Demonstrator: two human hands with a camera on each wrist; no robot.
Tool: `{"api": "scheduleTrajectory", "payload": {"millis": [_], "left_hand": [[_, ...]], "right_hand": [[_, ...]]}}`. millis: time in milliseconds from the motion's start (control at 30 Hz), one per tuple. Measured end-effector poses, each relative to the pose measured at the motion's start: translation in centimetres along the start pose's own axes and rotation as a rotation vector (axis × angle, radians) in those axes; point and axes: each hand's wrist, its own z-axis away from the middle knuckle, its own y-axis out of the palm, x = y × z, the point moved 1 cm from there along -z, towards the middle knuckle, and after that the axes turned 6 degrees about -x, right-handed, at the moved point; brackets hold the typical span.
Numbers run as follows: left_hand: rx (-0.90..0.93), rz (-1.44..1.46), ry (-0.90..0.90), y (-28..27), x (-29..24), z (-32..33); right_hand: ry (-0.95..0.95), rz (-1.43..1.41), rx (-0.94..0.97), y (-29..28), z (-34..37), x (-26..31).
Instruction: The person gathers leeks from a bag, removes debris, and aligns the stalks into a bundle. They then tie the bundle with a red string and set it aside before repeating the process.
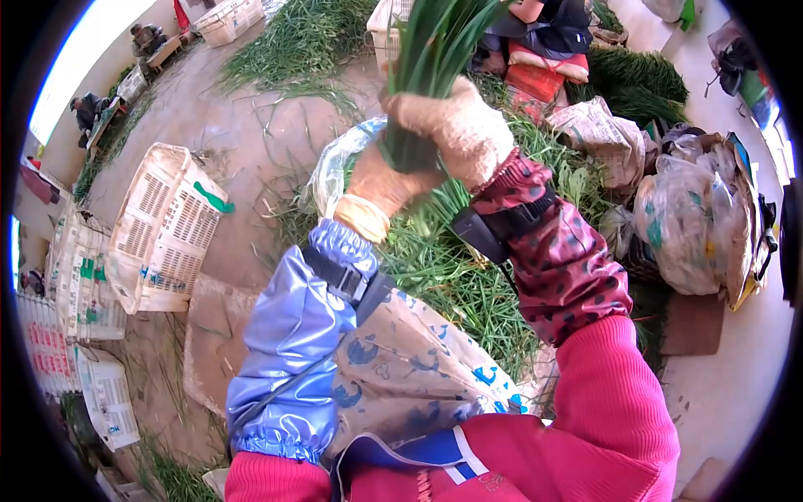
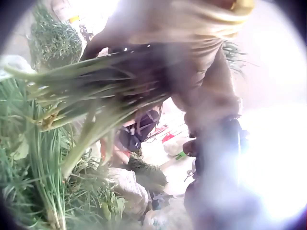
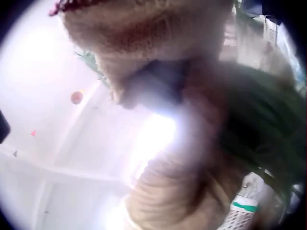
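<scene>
Both gloved hands grip one bunch of green chives (image 1: 435,50) raised in front of the body. The right hand (image 1: 464,130), in a thick cream glove, wraps round the bunch from the right. Lower on the left, the left hand (image 1: 381,188), in a tan-orange glove, holds it near the stalk ends. Pale cut stalks (image 2: 96,86) fan out from between the hands in the left wrist view. Dark leaves (image 3: 268,120) blur past the gloves in the right wrist view. Loose chives (image 1: 452,284) lie heaped below the hands.
A patterned plastic sheet (image 1: 401,351) covers the lap. White plastic crates (image 1: 163,230) stand on the left, and a large heap of chives (image 1: 301,42) lies on the floor ahead. Stuffed plastic bags (image 1: 686,217) crowd the right side. Other people (image 1: 88,113) sit farther off.
</scene>
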Motion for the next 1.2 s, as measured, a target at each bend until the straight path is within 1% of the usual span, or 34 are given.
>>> {"api": "scheduleTrajectory", "payload": {"millis": [33, 67, 100, 167, 233, 267, 300, 367, 400, 433, 467, 500, 533, 567, 600, 633, 700, 733, 767, 800, 833, 900, 933, 967, 1033, 1100, 1133, 1167, 1200], "left_hand": [[-0.003, 0.033, 0.034, -0.2, 0.6, -0.9], [0.028, 0.052, -0.094, -0.6, 1.3, -1.6], [-0.009, -0.096, -0.118, -1.1, 7.4, -3.8], [-0.027, 0.048, 0.042, -1.5, 9.9, -3.6], [-0.037, 0.378, -0.182, -1.5, 14.8, -4.0], [-0.023, 0.39, -0.228, -1.5, 16.9, -4.4], [-0.011, 0.402, -0.275, -1.5, 18.0, -4.7], [0.068, 0.126, -0.258, -1.5, 15.2, -3.9], [0.108, -0.011, -0.239, -1.6, 12.8, -3.6], [0.147, -0.152, -0.205, -1.8, 10.3, -3.6], [0.185, -0.297, -0.16, -1.9, 8.3, -3.6], [0.074, -0.331, -0.145, -2.9, 8.9, -3.1], [-0.037, -0.364, -0.134, -3.9, 9.5, -2.6], [-0.18, -0.465, -0.071, -4.8, 9.9, -1.8], [-0.255, -0.423, -0.031, -5.9, 10.2, -0.9], [-0.327, -0.381, 0.004, -6.7, 10.0, 0.3], [-0.326, -0.211, -0.066, -6.9, 8.4, 3.3], [-0.33, -0.122, -0.097, -6.9, 7.5, 4.8], [-0.321, -0.012, -0.112, -6.9, 8.3, 6.3], [-0.288, 0.036, -0.173, -6.8, 8.8, 7.8], [-0.258, 0.079, -0.225, -7.0, 8.4, 8.7], [-0.197, 0.176, -0.183, -6.1, 6.4, 11.8], [-0.076, 0.369, -0.287, -5.7, 5.7, 12.8], [0.031, 0.436, -0.4, -5.1, 4.5, 13.4], [0.171, 0.596, -0.43, -2.4, 4.0, 14.7], [0.275, 0.949, -0.436, 0.1, 5.5, 15.8], [0.321, 1.036, -0.438, 1.3, 5.6, 15.9], [0.339, 1.19, -0.443, 2.1, 6.4, 15.9], [0.36, 1.341, -0.447, 2.7, 7.5, 15.7]], "right_hand": [[0.069, 0.001, 0.012, 0.1, -0.1, -0.6], [0.13, -0.024, 0.102, -0.3, -1.1, -3.7], [0.057, 0.347, 0.145, -1.1, -1.6, -5.5], [0.242, 0.309, 0.279, -1.8, -1.7, -10.2], [0.318, 0.109, 0.303, -1.8, -1.0, -11.9], [0.347, 0.01, 0.313, -1.7, -0.9, -12.5], [0.307, 0.011, 0.258, -1.4, -1.0, -12.5], [0.237, 0.013, 0.138, -0.2, -1.0, -12.4], [0.185, 0.361, 0.15, -0.4, -1.9, -13.5], [0.382, 0.541, 0.112, 0.6, -2.1, -11.4], [0.286, 0.434, 0.019, 0.9, -2.4, -11.9], [0.187, 0.325, -0.071, 1.0, -2.8, -12.4], [0.225, 0.238, -0.149, 1.3, -3.1, -11.3], [0.261, 0.143, -0.223, 1.8, -3.7, -9.6], [0.282, 0.125, -0.229, 1.8, -4.3, -8.4], [0.176, -0.006, -0.176, 1.9, -4.3, -7.5], [0.088, -0.026, -0.142, 2.1, -3.5, -6.8], [-0.055, 0.446, -0.011, 0.6, -4.0, -13.4], [-0.201, 0.921, 0.122, -0.8, -4.6, -20.5], [-0.065, 1.058, 0.204, -1.4, -3.1, -21.2], [0.066, 1.189, 0.283, -1.7, -2.1, -20.6], [0.188, 0.681, 0.037, -1.5, -3.4, -20.0], [0.28, 0.418, -0.066, -0.4, -2.2, -18.4], [0.365, -0.056, -0.171, -0.1, -1.1, -16.1], [0.21, 0.076, -0.23, 0.0, -1.1, -12.3], [0.052, 0.288, -0.268, 0.7, -0.2, -9.3], [-0.027, 0.139, -0.237, 2.1, 1.9, -6.3], [-0.008, 0.262, -0.133, 2.8, 4.2, -3.1], [-0.047, 0.048, 0.055, 3.1, 5.3, -4.6]]}}
